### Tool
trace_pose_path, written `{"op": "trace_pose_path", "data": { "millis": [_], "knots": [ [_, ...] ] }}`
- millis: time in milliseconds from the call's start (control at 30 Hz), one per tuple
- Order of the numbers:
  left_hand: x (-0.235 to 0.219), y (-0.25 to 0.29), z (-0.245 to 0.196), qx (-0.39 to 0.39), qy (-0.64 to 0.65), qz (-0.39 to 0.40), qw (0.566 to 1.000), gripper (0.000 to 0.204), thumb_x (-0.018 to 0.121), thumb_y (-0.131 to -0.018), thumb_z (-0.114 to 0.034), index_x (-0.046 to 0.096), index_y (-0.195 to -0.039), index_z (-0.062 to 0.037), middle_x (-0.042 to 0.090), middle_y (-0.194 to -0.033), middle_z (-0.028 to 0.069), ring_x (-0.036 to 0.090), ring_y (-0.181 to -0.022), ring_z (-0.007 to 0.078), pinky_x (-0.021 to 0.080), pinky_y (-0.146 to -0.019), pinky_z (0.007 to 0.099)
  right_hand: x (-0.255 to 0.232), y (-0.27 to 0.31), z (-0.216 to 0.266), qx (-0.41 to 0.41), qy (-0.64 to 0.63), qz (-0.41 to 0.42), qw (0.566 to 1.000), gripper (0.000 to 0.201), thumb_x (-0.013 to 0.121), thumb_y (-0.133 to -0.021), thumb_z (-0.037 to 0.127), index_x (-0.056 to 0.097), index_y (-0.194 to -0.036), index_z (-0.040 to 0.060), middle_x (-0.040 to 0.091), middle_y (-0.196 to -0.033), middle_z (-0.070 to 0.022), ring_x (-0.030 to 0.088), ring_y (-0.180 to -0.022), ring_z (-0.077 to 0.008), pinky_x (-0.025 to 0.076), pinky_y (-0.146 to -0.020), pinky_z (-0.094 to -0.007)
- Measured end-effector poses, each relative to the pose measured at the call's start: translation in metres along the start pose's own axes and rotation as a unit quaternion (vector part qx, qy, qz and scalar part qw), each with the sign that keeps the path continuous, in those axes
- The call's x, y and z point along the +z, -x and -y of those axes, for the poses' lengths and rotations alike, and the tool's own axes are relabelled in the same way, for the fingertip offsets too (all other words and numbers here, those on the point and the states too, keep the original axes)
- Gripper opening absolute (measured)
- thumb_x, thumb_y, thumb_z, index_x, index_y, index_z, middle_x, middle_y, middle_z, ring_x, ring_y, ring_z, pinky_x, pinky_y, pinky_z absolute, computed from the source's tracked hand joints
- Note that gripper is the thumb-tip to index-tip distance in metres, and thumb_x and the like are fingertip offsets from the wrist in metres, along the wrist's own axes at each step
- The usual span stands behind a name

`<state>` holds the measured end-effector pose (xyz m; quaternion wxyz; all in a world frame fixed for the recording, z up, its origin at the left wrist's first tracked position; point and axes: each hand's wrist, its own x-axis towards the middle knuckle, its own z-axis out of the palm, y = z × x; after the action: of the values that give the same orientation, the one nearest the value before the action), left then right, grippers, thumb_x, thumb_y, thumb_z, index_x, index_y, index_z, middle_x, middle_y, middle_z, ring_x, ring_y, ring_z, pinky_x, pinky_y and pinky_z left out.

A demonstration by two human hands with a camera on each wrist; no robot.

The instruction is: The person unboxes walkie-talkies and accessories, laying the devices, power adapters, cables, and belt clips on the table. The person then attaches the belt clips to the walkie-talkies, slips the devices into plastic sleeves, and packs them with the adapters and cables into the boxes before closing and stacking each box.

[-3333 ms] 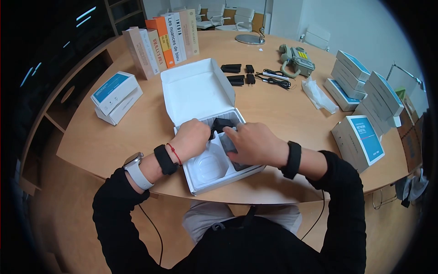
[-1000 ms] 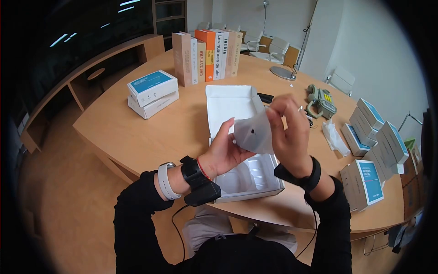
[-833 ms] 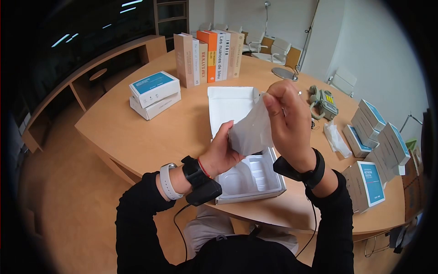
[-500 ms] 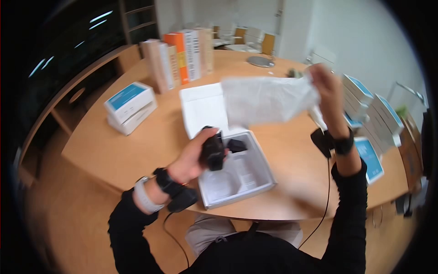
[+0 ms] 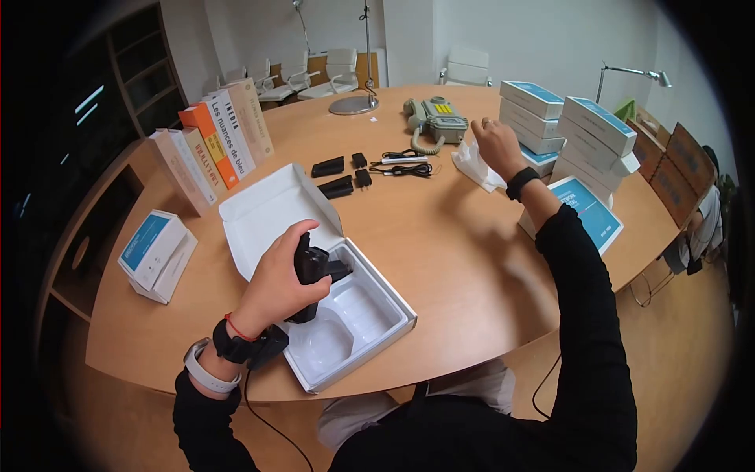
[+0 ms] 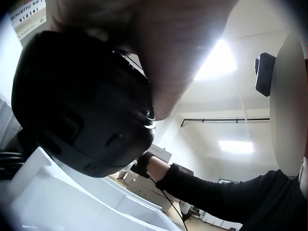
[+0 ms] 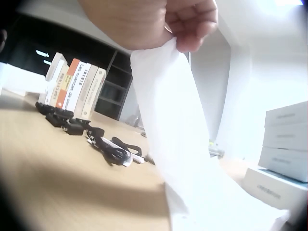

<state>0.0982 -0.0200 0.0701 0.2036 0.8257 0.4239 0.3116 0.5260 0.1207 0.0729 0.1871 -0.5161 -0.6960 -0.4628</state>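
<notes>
In the head view the left hand [image 5: 279, 279] grips a black device [image 5: 309, 266] above the left part of an open white box [image 5: 370, 315]. The device, dark and rounded, fills much of the left wrist view [image 6: 82, 103], over the white tray [image 6: 91, 197]. Inside the box, beside the hand, lies a small black piece [image 5: 339, 270]. At the right the right hand [image 5: 501, 149] pinches a white sheet-like bag [image 5: 474, 167]; in the right wrist view the bag [image 7: 173, 110] hangs from the fingertips [image 7: 190, 44].
Black items [image 5: 329, 166] and cables [image 5: 405, 169] lie behind the box. A telephone [image 5: 436, 119] and lamp base [image 5: 354, 105] stand farther back. Stacked boxes [image 5: 594, 130] are at the right, books [image 5: 228, 138] and two boxes [image 5: 157, 252] at the left.
The bag has come off the black device, which the left hand holds. The right hand has carried the bag to the right, near the stacked boxes. The head view has turned right.
</notes>
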Motion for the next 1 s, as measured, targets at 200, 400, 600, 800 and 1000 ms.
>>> {"op": "trace_pose_path", "data": {
  "millis": [200,400,600,800,1000],
  "knots": [
    [0.0,-0.017,0.01,0.047,-0.042,0.009,0.998,0.066,0.071,-0.063,-0.018,0.045,-0.123,-0.0082,0.053,-0.098,0.0113,0.055,-0.089,0.0232,0.044,-0.083,0.0303,-0.036,-0.042,-0.049,0.084,0.0,-0.201,0.976,0.008,0.051,-0.078,0.003,0.053,-0.086,0.0047,0.056,-0.079,-0.012,0.058,-0.074,-0.0305,0.048,-0.062,-0.0387],
    [-0.004,-0.024,0.016,-0.005,-0.003,0.041,0.999,0.067,0.071,-0.065,-0.018,0.044,-0.124,-0.0064,0.054,-0.097,0.0127,0.055,-0.089,0.0239,0.044,-0.084,0.03,0.033,0.012,-0.023,-0.179,-0.072,0.169,0.967,0.01,0.052,-0.082,0.011,0.059,-0.081,0.0041,0.059,-0.077,-0.0125,0.062,-0.076,-0.0297,0.05,-0.067,-0.0401],
    [-0.007,-0.023,0.024,0.008,-0.013,0.07,0.997,0.069,0.072,-0.067,-0.02,0.042,-0.128,-0.0059,0.057,-0.103,0.0162,0.057,-0.091,0.0257,0.045,-0.085,0.0319,0.046,0.019,-0.023,-0.08,-0.194,0.415,0.885,0.018,0.056,-0.07,0.003,0.065,-0.085,0.0067,0.064,-0.078,-0.0149,0.061,-0.078,-0.0326,0.047,-0.069,-0.0398],
    [-0.007,-0.027,0.028,0.024,-0.005,0.064,0.998,0.067,0.069,-0.067,-0.022,0.044,-0.126,-0.0056,0.058,-0.095,0.0165,0.057,-0.085,0.0275,0.046,-0.079,0.0329,-0.059,-0.045,0.054,-0.077,-0.342,0.332,0.876,0.031,0.067,-0.075,0.017,0.061,-0.102,0.0041,0.065,-0.086,-0.0116,0.063,-0.08,-0.0283,0.05,-0.07,-0.0343],
    [-0.005,-0.035,0.02,0.069,-0.017,0.054,0.996,0.067,0.069,-0.066,-0.022,0.043,-0.126,-0.0042,0.059,-0.099,0.0162,0.057,-0.091,0.0287,0.045,-0.082,0.032,-0.159,-0.033,0.186,-0.028,-0.589,0.11,0.8,0.028,0.068,-0.077,0.012,0.059,-0.103,0.0051,0.064,-0.087,-0.0113,0.063,-0.079,-0.0231,0.05,-0.067,-0.0327]
  ]
}}
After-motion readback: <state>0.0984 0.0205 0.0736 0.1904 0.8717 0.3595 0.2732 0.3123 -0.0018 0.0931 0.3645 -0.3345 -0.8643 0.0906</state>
